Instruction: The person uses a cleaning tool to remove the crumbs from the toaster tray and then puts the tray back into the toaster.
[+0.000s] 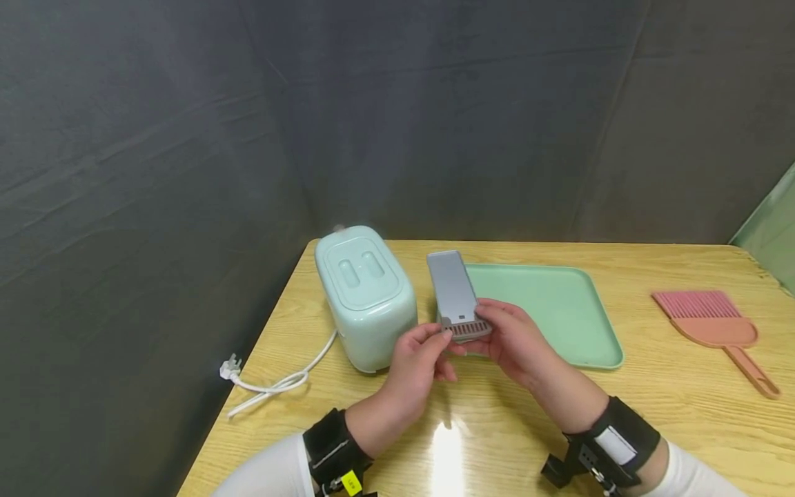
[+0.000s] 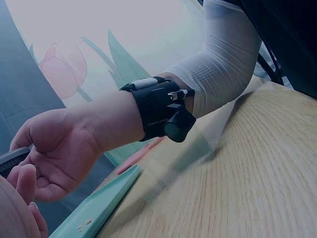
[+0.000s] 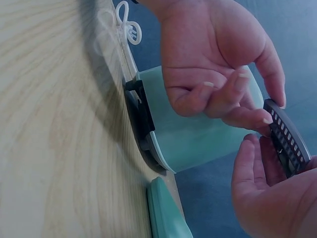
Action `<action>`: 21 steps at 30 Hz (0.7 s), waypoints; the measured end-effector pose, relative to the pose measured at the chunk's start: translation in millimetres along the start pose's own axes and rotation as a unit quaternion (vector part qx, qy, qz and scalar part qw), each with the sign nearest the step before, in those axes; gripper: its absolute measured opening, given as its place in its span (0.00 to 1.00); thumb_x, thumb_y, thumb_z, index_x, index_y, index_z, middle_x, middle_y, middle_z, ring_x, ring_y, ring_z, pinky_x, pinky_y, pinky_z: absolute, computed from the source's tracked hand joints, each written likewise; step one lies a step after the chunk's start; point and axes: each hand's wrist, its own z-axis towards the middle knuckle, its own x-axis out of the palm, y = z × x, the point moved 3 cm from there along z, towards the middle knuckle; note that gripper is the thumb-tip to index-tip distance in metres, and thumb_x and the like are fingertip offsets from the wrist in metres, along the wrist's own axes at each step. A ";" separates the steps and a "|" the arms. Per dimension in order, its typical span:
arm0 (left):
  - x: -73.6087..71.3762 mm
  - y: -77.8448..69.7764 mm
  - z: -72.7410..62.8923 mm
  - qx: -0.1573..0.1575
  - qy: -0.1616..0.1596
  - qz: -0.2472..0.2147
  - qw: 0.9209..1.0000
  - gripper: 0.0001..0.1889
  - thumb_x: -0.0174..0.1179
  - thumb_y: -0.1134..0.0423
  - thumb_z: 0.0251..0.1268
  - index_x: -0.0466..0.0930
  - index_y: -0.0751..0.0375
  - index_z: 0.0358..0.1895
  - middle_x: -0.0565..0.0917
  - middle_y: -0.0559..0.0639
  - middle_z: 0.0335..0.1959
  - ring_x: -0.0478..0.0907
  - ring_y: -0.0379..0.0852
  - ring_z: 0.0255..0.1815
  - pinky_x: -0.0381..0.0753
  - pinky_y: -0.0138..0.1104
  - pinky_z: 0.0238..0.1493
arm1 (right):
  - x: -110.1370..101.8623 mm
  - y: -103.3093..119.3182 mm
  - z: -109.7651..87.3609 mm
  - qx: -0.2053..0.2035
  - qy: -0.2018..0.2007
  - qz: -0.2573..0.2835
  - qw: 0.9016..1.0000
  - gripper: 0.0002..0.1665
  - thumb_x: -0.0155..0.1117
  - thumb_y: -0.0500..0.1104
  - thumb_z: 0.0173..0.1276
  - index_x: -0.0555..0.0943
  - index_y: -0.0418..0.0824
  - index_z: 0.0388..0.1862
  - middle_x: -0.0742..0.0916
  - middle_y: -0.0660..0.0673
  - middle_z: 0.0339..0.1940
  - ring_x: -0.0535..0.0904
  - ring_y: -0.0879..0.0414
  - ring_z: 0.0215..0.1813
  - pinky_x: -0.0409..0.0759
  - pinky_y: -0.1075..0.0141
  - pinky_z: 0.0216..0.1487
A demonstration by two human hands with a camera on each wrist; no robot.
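A long grey toaster crumb tray (image 1: 453,284) with a slotted end points away from me, held above the table in the head view. My left hand (image 1: 411,362) pinches the left corner of the slotted end between thumb and fingers. On the opposite side, my right hand (image 1: 518,343) grips the same end, thumb on top and fingers beneath. The right wrist view shows the dark slotted edge (image 3: 287,133) between both hands. Left of them stands a mint-green toaster (image 1: 373,338), its top covered by a lid with two oval recesses.
A mint-green serving tray (image 1: 553,310) lies behind my right hand; crumbs (image 2: 85,225) rest on it. Farther right is a pink brush (image 1: 702,305) with an orange-pink dustpan-shaped piece (image 1: 714,333). The toaster's white cord (image 1: 279,388) and plug lie near the table's left edge.
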 end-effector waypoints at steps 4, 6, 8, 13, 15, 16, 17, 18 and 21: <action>-3.4 1.1 -2.8 -0.004 0.014 0.023 1.000 0.16 0.57 0.59 0.75 0.82 0.66 0.55 0.89 0.42 0.29 0.76 0.36 0.16 0.71 0.30 0.25 | -3.7 1.2 0.5 0.011 -0.006 -0.012 1.000 0.21 0.47 0.45 0.84 0.78 0.35 0.65 0.93 0.51 0.41 0.90 0.58 0.43 0.89 0.63 0.46; -5.7 1.0 -5.0 -0.012 0.024 0.038 0.999 0.18 0.57 0.57 0.75 0.82 0.65 0.57 0.91 0.44 0.31 0.77 0.35 0.16 0.72 0.29 0.26 | -6.7 2.9 -0.4 0.013 -0.007 -0.010 1.000 0.21 0.48 0.46 0.84 0.78 0.36 0.64 0.93 0.51 0.40 0.90 0.58 0.41 0.89 0.64 0.44; -9.2 0.5 -8.0 -0.025 0.038 0.057 0.997 0.19 0.58 0.55 0.74 0.82 0.64 0.59 0.92 0.47 0.33 0.78 0.35 0.17 0.73 0.29 0.26 | -11.2 5.2 -2.4 0.014 -0.009 -0.005 1.000 0.18 0.48 0.46 0.84 0.79 0.40 0.62 0.93 0.50 0.39 0.90 0.58 0.39 0.89 0.64 0.41; -21.5 -11.1 -18.4 -0.026 0.094 0.133 0.986 0.17 0.55 0.55 0.78 0.82 0.67 0.54 0.92 0.56 0.37 0.81 0.37 0.20 0.76 0.29 0.31 | -24.1 9.5 -10.7 0.028 -0.014 -0.015 0.999 0.19 0.49 0.45 0.84 0.73 0.36 0.64 0.92 0.47 0.36 0.90 0.57 0.30 0.88 0.66 0.35; -26.6 -23.5 -22.1 0.007 0.115 0.157 0.981 0.16 0.52 0.57 0.80 0.81 0.69 0.49 0.91 0.62 0.38 0.81 0.38 0.22 0.76 0.29 0.32 | -29.2 9.6 -15.6 0.044 -0.013 -0.037 0.998 0.25 0.48 0.45 0.84 0.66 0.30 0.69 0.92 0.47 0.36 0.88 0.58 0.27 0.87 0.68 0.32; -29.0 -31.3 -23.5 0.029 0.124 0.164 0.978 0.16 0.50 0.58 0.81 0.80 0.70 0.47 0.90 0.64 0.39 0.81 0.38 0.22 0.76 0.29 0.32 | -31.7 9.3 -18.2 0.054 -0.013 -0.047 0.997 0.28 0.49 0.45 0.84 0.63 0.28 0.72 0.91 0.47 0.36 0.88 0.59 0.26 0.86 0.68 0.31; -31.2 -40.2 -24.4 0.052 0.129 0.169 0.976 0.15 0.49 0.60 0.82 0.79 0.71 0.45 0.89 0.66 0.39 0.81 0.38 0.22 0.77 0.30 0.32 | -34.1 8.6 -21.0 0.062 -0.009 -0.058 0.996 0.30 0.49 0.45 0.84 0.60 0.26 0.73 0.91 0.47 0.36 0.87 0.59 0.26 0.86 0.69 0.31; -33.4 -49.4 -25.0 0.076 0.134 0.170 0.973 0.15 0.49 0.61 0.82 0.78 0.72 0.44 0.88 0.68 0.38 0.81 0.38 0.22 0.78 0.30 0.31 | -36.4 7.6 -23.9 0.068 -0.001 -0.070 0.995 0.32 0.49 0.46 0.84 0.58 0.24 0.74 0.91 0.47 0.37 0.87 0.59 0.26 0.85 0.69 0.30; -39.9 -78.8 -25.0 0.138 0.133 0.162 0.968 0.11 0.50 0.65 0.81 0.75 0.72 0.44 0.87 0.67 0.36 0.81 0.40 0.23 0.82 0.33 0.31 | -41.9 3.0 -32.5 0.080 0.035 -0.093 0.992 0.35 0.49 0.46 0.84 0.55 0.22 0.75 0.91 0.47 0.39 0.87 0.58 0.27 0.86 0.68 0.31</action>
